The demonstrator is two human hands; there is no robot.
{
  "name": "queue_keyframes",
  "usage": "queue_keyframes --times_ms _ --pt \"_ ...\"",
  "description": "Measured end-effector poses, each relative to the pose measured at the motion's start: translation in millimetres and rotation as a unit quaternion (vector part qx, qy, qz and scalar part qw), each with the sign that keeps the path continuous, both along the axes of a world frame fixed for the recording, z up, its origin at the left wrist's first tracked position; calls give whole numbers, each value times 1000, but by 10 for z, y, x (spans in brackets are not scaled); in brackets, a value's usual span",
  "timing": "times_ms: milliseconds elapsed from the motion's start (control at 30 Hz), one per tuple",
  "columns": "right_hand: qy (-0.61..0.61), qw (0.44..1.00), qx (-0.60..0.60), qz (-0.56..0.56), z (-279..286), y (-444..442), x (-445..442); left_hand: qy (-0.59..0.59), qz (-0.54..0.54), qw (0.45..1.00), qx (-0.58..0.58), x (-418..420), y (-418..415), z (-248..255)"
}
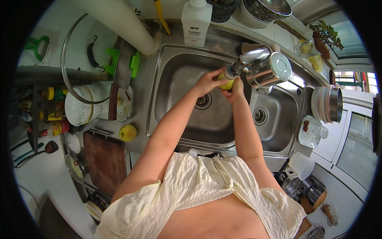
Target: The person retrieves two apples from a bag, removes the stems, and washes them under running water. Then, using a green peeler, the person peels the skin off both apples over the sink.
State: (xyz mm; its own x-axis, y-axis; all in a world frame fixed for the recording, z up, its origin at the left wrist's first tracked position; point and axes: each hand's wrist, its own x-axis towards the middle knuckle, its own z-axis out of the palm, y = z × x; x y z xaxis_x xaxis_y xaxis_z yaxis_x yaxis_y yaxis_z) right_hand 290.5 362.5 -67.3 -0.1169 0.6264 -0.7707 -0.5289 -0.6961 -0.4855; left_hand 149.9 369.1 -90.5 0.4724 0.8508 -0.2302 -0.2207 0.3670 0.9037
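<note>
Both my hands hold a yellow-green fruit (227, 84), probably an apple, right under the spout of the chrome faucet (254, 56). My left hand (209, 81) grips it from the left, fingers over its top. On the other side my right hand (236, 89) cups it, with its fingertips curled below. Part of the fruit is hidden by the spout and my fingers. Beneath my hands lies the large stainless steel sink basin (176, 77) with its drain strainer (204, 101). Another yellow apple (128, 132) sits on the counter left of the sink.
A metal pot or cup (270, 71) stands close beside the faucet. Right of it is the smaller basin (277, 128). A white plastic jug (196, 24) stands behind the sink. At left are a cleaver (124, 65) held upright, stacked bowls (78, 107) and a wooden cutting board (104, 161).
</note>
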Motion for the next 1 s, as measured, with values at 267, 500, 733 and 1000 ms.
queue_keyframes --times_ms 267,500,733,1000 --pt "-9 1000 25 6 -28 -25 -42 21 -87 995 37 -134 130 8" --pt "-221 955 190 -60 -358 -102 -285 -154 180 954 -186 162 65 77" --pt "-441 864 243 5 -347 -97 -301 50 308 943 -116 420 79 107" --pt "24 999 -10 36 -167 78 65 155 247 938 187 365 -7 6"
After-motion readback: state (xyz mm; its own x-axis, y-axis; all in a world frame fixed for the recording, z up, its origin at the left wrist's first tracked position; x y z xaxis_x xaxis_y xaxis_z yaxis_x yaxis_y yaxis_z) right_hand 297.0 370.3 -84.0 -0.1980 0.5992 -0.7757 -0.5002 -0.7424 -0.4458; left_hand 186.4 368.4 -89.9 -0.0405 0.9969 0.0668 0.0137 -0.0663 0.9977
